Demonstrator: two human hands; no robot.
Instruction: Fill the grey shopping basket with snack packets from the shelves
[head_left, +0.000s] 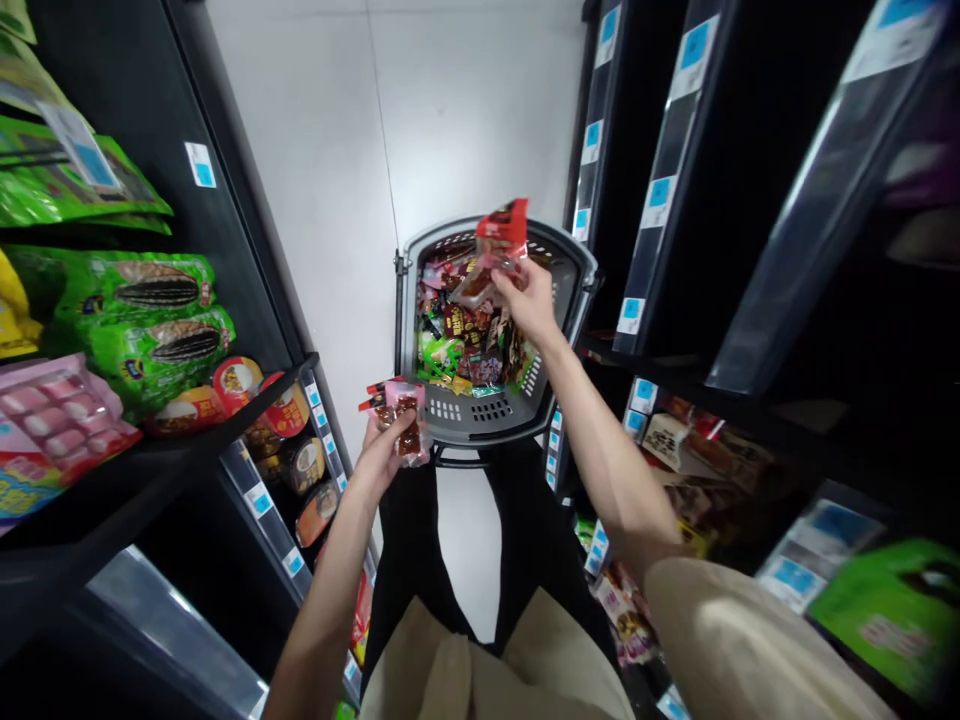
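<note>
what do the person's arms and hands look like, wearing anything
Both forearms are bare, and so are the left hand and right hand: no gloves, watch or rings visible. Loose beige short sleeves cover the upper arms, with black trousers below.

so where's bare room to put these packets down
Bare floor lies between the left shelf and the grey basket. The basket is heaped with snack packets; the left shelf is packed with green bags.

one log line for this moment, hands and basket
left hand: holds pink snack packet | right hand: holds red snack packet over grey basket | basket: full of snacks
</note>
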